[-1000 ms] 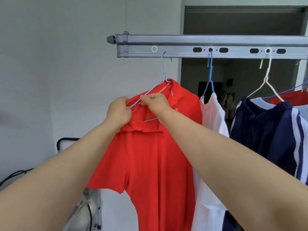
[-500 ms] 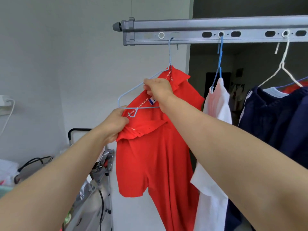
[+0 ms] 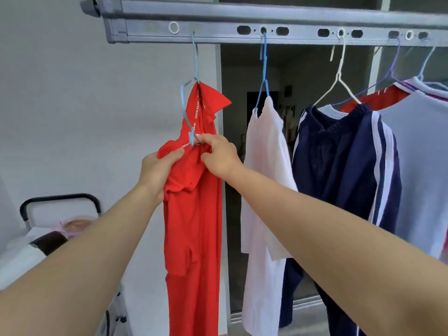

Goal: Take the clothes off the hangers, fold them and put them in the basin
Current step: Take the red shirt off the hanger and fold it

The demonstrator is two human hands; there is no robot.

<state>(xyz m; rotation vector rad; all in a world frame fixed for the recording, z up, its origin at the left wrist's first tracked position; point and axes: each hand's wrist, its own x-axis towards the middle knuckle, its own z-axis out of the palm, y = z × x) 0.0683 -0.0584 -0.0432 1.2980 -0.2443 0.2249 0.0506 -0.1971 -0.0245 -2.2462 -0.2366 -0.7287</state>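
**Item 1.** Red short-sleeved polo shirt [image 3: 194, 214] with white lettering along the collar tape. It hangs at the left end of the rail, on its hanger. Half a second ago it was spread open across the shoulders; now it is gathered into a narrow column, with the collar flap sticking up to the right.

**Item 2.** Light-blue wire hanger [image 3: 183, 105], hook in the rail. Earlier it was tilted, with one arm pulled clear of the collar to the left. Now it is turned edge-on and hangs almost vertical, its lower end inside the bunched collar.

**Item 3.** Left hand [image 3: 157, 173]. Fingers and thumb are curled round a wad of red fabric just below the collar. It sits higher and closer to the other hand than before.

**Item 4.** Right hand [image 3: 220, 158]. Thumb and forefinger pinch the collar at the lower end of the hanger. It has dropped from near the hanger's neck to level with the left hand, almost touching it.

**Item 5.** Grey metal drying rail [image 3: 303, 33] with slots and ring holes, overhead.

**Item 6.** Other hanging clothes, to the right: white garment [image 3: 261, 166] on a blue hanger, navy garment with white stripes [image 3: 339, 154] on a white hanger, pale grey-blue shirt [image 3: 421, 154].

**Item 7.** Black tubular handle [image 3: 60, 198], lower left.
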